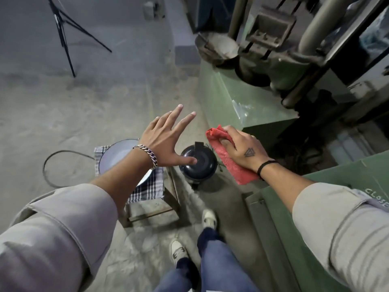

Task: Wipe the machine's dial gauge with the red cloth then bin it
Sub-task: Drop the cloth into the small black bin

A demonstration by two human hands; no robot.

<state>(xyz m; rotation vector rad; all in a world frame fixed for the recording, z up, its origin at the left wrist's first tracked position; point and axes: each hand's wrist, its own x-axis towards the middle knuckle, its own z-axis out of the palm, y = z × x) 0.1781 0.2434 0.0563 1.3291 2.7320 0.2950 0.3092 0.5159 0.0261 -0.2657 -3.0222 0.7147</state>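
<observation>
Both sleeved forearms reach forward over the floor. Left hand is palm down, fingers spread wide, its thumb over the black bin lid. Right hand, just right of the bin, has fingers clamped on the red cloth, beside the green machine.

Dim, flat indoor light; soft shadows; wide-angle edge bending; slight blur.

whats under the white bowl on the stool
A checked cloth lies under the white bowl, draped over the wooden stool. The left forearm covers part of the bowl, so the cloth's middle cannot be seen.
</observation>
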